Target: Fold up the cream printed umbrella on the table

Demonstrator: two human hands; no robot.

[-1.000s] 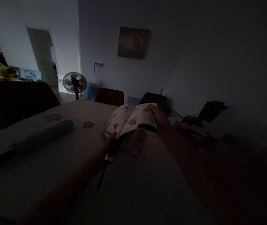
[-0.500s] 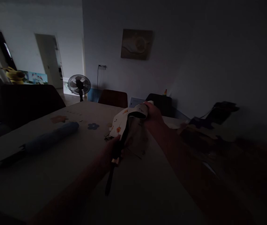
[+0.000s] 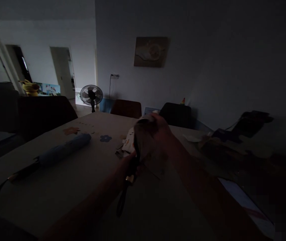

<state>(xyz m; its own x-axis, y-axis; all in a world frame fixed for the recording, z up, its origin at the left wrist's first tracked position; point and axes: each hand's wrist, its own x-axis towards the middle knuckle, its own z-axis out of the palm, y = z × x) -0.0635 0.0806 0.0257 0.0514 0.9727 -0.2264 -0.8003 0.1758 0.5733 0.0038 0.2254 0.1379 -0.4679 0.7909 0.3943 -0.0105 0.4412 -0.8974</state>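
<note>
In dim light I hold a folding umbrella with pale, small-patterned cloth (image 3: pixel 129 142) in front of me, above the table. My left hand (image 3: pixel 127 167) is closed around its dark handle; a black wrist strap (image 3: pixel 121 201) hangs below from a brass-coloured end. My right hand (image 3: pixel 161 129) grips the cloth higher up, near a dark-edged fold; its fingertips are partly hidden. A second umbrella (image 3: pixel 64 149), rolled up and blue, lies on the table to the left, its handle and strap pointing toward me.
The table (image 3: pixel 90 201) wears a pale cover with printed flowers. Chairs (image 3: pixel 126 107) stand along its far side, and a black fan (image 3: pixel 91 95) is behind the left corner. Dark clutter (image 3: pixel 218 150) fills the right, close to a flat, bright-faced object (image 3: pixel 245 202).
The view has shifted, so the room appears farther right and slightly lower. My right hand has pulled the cloth fold round, and less of its patterned side shows.
</note>
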